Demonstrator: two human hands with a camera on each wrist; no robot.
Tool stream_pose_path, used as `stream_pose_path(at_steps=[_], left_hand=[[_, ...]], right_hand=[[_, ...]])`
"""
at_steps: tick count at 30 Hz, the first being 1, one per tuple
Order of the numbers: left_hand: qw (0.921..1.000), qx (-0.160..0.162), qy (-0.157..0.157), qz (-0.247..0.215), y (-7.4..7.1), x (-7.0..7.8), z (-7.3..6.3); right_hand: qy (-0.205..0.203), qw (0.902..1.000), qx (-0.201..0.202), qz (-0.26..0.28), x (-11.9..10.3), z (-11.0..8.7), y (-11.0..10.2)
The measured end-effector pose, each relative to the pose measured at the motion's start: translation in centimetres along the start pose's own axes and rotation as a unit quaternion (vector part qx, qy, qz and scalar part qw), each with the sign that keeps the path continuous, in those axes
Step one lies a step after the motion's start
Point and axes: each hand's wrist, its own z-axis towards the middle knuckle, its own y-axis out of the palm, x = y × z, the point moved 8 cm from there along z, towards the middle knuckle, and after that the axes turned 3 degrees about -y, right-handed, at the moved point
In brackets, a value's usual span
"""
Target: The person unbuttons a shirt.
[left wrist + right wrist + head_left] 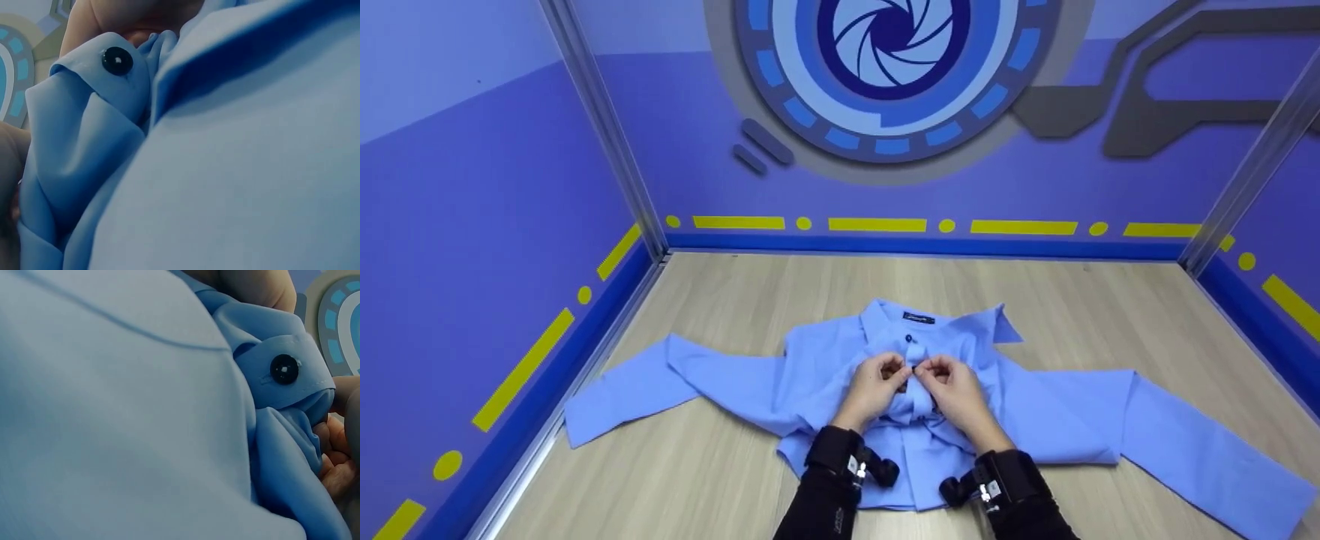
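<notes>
Purple-blue walls [487, 225] with yellow dashes across the top and sides of the frame, wood-grain desk [660, 487] below, light-blue shirt [829, 375] laid out lower centre, sleeves [1207, 450] stretching to lower left and lower right. Left hand [873, 388] and right hand [958, 390] nearly meet over the shirt's middle, fingers of both pinching the front placket [918, 401], exact fingertip grip too small to tell. Dark button [909, 339] just above them, near the collar [877, 321].
</notes>
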Motion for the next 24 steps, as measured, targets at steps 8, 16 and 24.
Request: stream_pose_path(at_steps=[8, 16, 24], left_hand=[[0.9965, 0.013, -0.005, -0.082, 0.0, -0.2, 0.2], [0.9954, 0.006, -0.019, -0.094, 0.1, -0.2, 0.3], [0.9996, 0.000, -0.006, 0.027, 0.2, 0.2, 0.0]], right_hand=[[0.004, 0.9997, -0.008, 0.024, -0.1, 0.1, 0.1], [0.023, 0.9978, -0.016, 0.060, -1.7, -0.6, -0.1], [0.008, 0.9995, -0.018, 0.026, -0.1, -0.2, 0.2]])
